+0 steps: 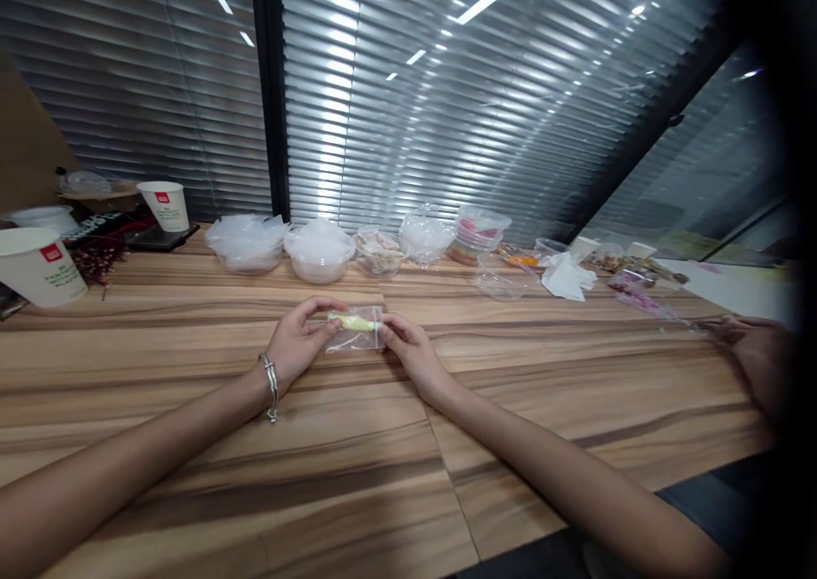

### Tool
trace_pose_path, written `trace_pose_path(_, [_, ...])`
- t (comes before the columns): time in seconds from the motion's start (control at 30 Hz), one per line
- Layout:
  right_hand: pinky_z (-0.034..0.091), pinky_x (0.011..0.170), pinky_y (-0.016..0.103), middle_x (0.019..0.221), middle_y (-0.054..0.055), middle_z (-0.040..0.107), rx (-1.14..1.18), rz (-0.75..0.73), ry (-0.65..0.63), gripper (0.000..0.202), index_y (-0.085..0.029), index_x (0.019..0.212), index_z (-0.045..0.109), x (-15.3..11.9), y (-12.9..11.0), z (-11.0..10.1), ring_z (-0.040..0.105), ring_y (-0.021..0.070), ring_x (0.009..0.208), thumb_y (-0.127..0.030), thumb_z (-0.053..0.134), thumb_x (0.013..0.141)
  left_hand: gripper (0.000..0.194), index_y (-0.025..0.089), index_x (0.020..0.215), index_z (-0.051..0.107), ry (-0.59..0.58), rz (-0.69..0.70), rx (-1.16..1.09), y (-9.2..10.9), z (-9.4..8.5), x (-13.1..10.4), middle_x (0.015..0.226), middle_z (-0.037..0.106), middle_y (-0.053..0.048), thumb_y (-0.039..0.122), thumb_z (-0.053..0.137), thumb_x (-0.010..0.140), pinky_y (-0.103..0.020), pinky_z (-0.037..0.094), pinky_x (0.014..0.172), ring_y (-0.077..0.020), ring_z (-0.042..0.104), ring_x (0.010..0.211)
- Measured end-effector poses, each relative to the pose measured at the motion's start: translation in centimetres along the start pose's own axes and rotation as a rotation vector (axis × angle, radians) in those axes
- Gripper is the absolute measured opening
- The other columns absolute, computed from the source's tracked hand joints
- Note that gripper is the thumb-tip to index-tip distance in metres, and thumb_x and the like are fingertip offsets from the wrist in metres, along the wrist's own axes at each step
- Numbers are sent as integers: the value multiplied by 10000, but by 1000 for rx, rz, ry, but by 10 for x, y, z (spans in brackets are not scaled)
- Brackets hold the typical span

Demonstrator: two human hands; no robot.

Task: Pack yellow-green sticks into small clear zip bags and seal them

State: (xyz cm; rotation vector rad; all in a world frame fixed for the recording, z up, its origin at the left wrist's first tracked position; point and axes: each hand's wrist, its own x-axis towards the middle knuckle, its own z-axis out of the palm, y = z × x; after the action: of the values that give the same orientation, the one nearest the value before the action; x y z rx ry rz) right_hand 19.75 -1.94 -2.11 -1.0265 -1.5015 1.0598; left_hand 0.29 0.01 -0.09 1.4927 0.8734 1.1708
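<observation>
Between my two hands, just over the wooden table [383, 443], is a small clear zip bag [357, 338] with a slim yellow-green item [355, 323] in it; its exact kind is too small to tell. My left hand [301, 339], with a silver bracelet at the wrist, pinches the bag's left end between thumb and fingers. At the zip end on the right, my right hand [408, 349] grips the bag with its fingertips.
Plastic bowls [319, 251] and bagged containers [248, 243] line the window side. Paper cups [164, 205] stand at the left. Crumpled tissue [568, 275] and a clear lid [504, 279] lie right of centre. Another person's hand [759, 358] is at the far right.
</observation>
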Motion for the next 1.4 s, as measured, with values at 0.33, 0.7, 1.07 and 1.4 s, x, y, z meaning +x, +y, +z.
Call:
trace_pose_path(0.33, [383,635,247,749,8,542,-23,-6,7,311,-190,873,608,-1,-4,2,470,144,673,-466,468,853,372,151,1006,589,-10,-5,6,-1,0,0,1131,613,-108,397,648,733,-328,515,765,-201,639,851])
trace_pose_path(0.7, [390,708,267,902,36,600,-48,19,121,269,-204,871,667,-1,-3,-1,514,173,822,-427,522,827,381,159,1032,585,-45,-5,-1,-1,0,-1,1190,587,-110,387,652,734,-348,509,823,-223,626,945])
trace_pose_path(1.07, [375,676,271,805,35,603,38,50,190,263,-175,640,666,1,-4,1,513,170,762,-368,563,786,364,165,1016,582,-81,-14,-16,-2,0,-1,1133,615,-92,351,676,717,-338,500,872,-226,608,1005])
trace_pose_path(1.4, [376,841,299,958,41,601,0,-61,177,208,-206,761,702,-2,-5,3,528,185,933,-360,569,805,307,164,957,598,11,-11,-7,-5,0,3,1047,640,-71,317,682,705,-314,497,853,-207,624,951])
